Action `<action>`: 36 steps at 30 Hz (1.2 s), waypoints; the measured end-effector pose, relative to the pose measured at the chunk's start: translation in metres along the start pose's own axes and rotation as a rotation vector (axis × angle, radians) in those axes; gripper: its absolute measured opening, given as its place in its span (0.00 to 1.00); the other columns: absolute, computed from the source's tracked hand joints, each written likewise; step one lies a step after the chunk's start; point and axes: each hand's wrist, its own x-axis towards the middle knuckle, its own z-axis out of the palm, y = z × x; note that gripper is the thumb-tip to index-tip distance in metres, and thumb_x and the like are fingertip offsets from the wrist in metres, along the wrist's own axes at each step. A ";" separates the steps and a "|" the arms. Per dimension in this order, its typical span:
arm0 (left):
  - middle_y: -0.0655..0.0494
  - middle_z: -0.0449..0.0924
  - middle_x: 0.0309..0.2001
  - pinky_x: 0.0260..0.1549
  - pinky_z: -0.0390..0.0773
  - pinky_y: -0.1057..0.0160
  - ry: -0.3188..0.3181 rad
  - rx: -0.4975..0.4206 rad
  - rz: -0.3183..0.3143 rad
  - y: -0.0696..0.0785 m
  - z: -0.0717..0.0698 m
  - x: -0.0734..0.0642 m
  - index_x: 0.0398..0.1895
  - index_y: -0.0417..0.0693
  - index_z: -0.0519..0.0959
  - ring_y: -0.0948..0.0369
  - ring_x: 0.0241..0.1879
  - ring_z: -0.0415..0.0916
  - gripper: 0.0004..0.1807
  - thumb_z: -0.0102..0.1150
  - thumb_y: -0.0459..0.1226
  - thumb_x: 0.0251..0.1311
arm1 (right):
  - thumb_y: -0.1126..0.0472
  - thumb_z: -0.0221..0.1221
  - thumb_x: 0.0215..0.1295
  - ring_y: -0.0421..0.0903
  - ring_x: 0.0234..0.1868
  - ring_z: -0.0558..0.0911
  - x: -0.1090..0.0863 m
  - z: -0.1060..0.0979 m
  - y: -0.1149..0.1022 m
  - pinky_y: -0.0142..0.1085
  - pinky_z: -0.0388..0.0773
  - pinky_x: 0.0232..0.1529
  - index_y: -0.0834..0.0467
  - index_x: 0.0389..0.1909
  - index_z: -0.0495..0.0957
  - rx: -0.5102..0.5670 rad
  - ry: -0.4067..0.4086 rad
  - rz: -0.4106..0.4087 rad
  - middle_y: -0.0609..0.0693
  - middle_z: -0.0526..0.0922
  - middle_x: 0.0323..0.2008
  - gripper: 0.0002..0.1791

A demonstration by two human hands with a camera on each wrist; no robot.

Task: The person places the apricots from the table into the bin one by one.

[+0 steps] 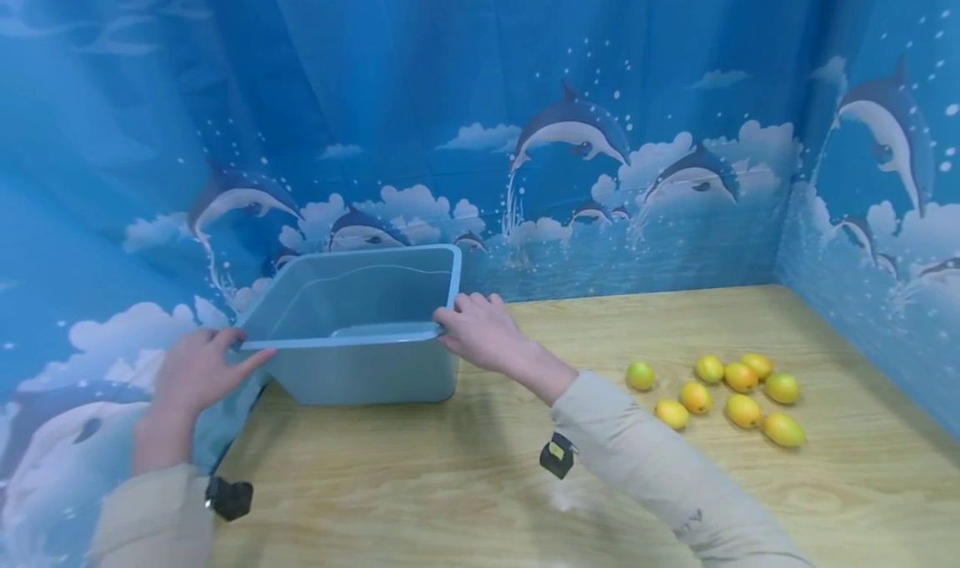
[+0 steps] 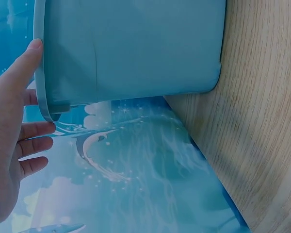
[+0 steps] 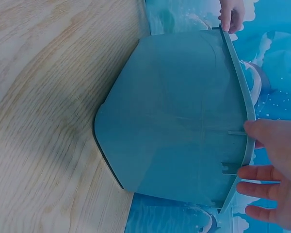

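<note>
A blue plastic storage bin (image 1: 367,372) stands upright on the wood-grain table at the left, its open top tilted toward view. At its near left corner my left hand (image 1: 197,372) pinches the rim, the thumb lying along the front edge. In the left wrist view, the thumb of the left hand (image 2: 9,126) presses the rim's outer side while the other fingers spread beside the corner. My right hand (image 1: 483,332) grips the rim at the near right corner. The right wrist view shows the right hand's thumb and fingers (image 3: 259,189) on either side of that rim.
Several yellow-green, egg-shaped fruits (image 1: 742,411) lie loosely grouped on the right of the table (image 1: 420,485). A blue curtain (image 1: 420,93) printed with dolphins hangs behind and along both sides. The bin stands close to the table's left edge and the back curtain.
</note>
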 end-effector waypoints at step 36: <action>0.39 0.74 0.37 0.33 0.72 0.44 0.068 0.076 0.181 0.063 0.004 0.004 0.46 0.33 0.75 0.44 0.36 0.72 0.38 0.49 0.62 0.58 | 0.42 0.55 0.62 0.48 0.38 0.71 -0.064 -0.013 0.061 0.40 0.65 0.35 0.50 0.51 0.76 0.034 0.023 0.062 0.48 0.73 0.36 0.22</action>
